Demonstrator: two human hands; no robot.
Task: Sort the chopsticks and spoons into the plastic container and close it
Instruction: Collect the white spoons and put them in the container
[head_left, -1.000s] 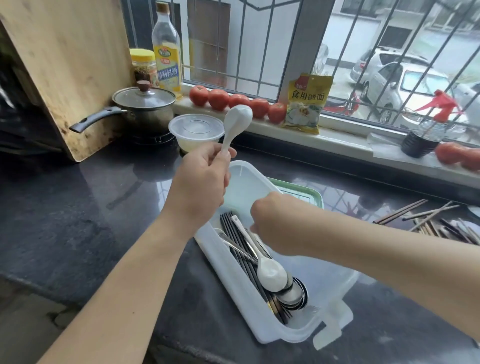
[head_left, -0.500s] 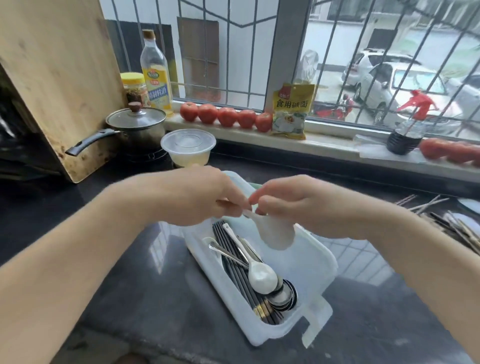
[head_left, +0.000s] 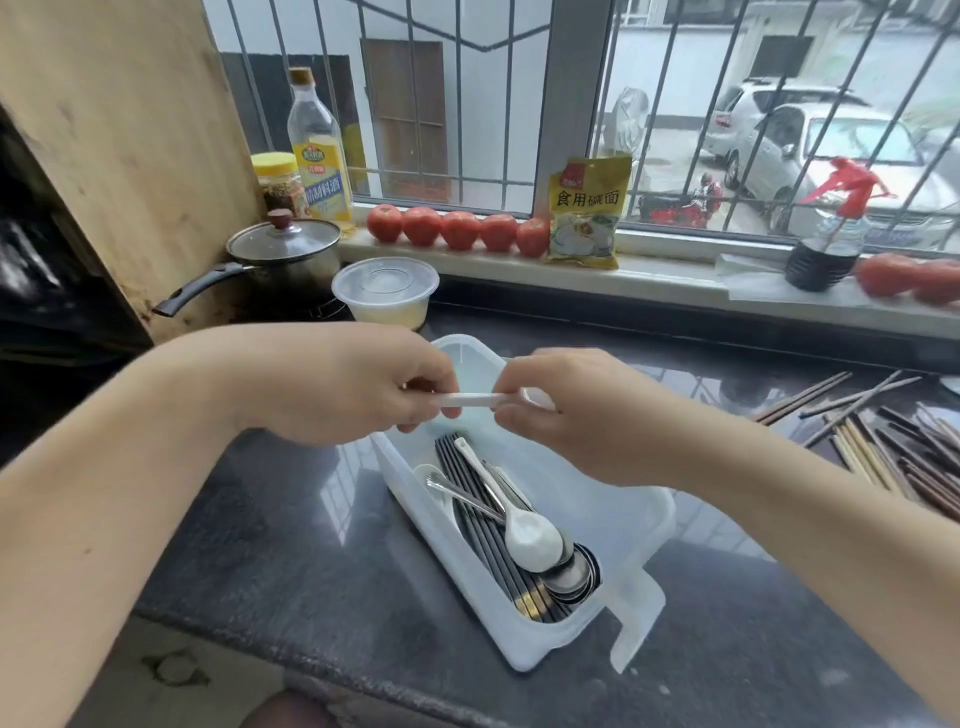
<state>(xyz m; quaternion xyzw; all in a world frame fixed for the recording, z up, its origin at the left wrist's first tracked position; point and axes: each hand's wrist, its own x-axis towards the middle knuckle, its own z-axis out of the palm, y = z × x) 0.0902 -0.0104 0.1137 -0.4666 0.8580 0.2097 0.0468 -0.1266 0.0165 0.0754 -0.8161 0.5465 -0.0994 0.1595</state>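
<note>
We pinch a white spoon (head_left: 475, 399) with both our left hand (head_left: 353, 384) and right hand (head_left: 566, 410). Its handle lies level, left to right, above the plastic container (head_left: 639, 525).

Container's (head_left: 613, 525) right half lies free — cutlery (head_left: 514, 525) crowds its left.

White spoon (head_left: 474, 399) between both grips. Below them: translucent white container (head_left: 613, 525), black chopsticks (head_left: 480, 525) with gold ends, white spoon bowl. Right: brown and pale loose chopsticks (head_left: 883, 447). Beyond: red tomatoes (head_left: 457, 228), yellow packet (head_left: 587, 213). Counter (head_left: 291, 551) speckled black.
</note>
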